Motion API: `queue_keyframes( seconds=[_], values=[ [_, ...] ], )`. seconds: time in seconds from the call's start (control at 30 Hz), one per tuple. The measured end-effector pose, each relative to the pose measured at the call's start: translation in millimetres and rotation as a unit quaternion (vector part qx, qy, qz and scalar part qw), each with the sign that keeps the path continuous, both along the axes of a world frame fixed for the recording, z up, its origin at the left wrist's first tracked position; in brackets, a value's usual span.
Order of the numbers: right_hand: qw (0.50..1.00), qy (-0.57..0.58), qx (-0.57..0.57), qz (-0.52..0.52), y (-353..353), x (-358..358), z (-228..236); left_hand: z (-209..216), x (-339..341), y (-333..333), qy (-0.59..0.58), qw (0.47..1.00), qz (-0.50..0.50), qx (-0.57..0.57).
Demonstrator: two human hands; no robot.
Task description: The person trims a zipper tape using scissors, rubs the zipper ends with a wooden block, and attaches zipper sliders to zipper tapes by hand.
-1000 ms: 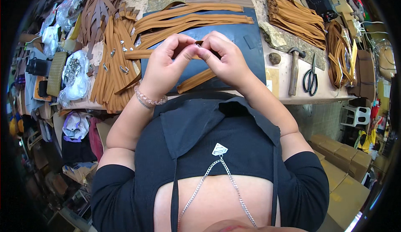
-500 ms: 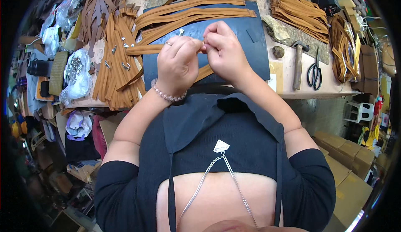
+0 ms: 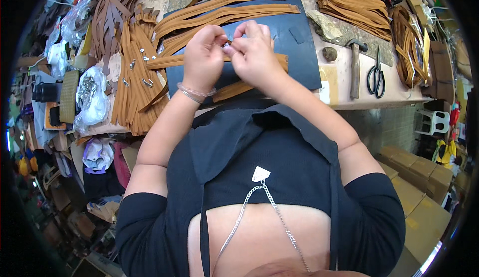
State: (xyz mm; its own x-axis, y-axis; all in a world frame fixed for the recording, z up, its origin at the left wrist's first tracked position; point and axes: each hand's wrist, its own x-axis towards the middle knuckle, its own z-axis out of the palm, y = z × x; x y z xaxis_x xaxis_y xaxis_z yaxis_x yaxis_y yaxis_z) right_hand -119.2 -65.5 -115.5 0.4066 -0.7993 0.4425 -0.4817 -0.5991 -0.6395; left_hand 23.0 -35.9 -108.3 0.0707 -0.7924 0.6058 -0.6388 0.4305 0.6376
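Note:
My left hand point(image 3: 203, 60) and my right hand point(image 3: 255, 57) meet over a dark blue board point(image 3: 304, 70), fingers bent and pinched together. A small silver piece, which looks like a zipper slider point(image 3: 226, 45), shows at my left fingertips. My right thumb and fingers close in beside it, and what they grip is mostly hidden. Under my hands lies a brown zipper tape point(image 3: 167, 61), running left to right across the board. More brown zipper tapes point(image 3: 244, 11) stretch along the board's far side. A shorter brown piece point(image 3: 232, 90) lies below my right wrist.
Loose zipper tapes point(image 3: 134, 85) with several silver sliders spread at the left. Beyond them sits a clear bag of metal parts point(image 3: 92, 87). At the right are a hammer point(image 3: 355, 70), black scissors point(image 3: 376, 77), a round stone-like lump point(image 3: 329, 53) and zipper bundles point(image 3: 357, 7).
My left hand has turned and risen slightly, its fingers now pointing toward the right hand. My right hand has shifted slightly left, and the silver piece now sits between both hands' fingertips.

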Motion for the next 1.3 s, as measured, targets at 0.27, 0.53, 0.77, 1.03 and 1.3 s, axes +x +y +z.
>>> queue_keyframes(
  seconds=[0.27, 0.53, 0.77, 1.03, 1.3],
  values=[
    [0.997, 0.067, -0.029, -0.001, 4, -3, 14, 3, 5, 1, 0.143, 0.979, -0.015, 0.147],
    [0.998, 0.054, -0.001, 0.02, -1, -5, 11, 1, 2, 6, 0.192, 0.971, -0.028, 0.138],
    [0.997, 0.027, 0.059, 0.035, 2, -4, 19, 13, 2, 9, 0.09, 0.993, -0.012, 0.081],
    [0.998, 0.018, 0.054, 0.034, 1, -6, 17, 14, 3, 9, 0.091, 0.993, -0.013, 0.071],
    [0.937, -0.109, 0.284, 0.169, 7, -22, 31, 33, 24, 21, 0.286, 0.909, -0.17, 0.249]
  ],
)
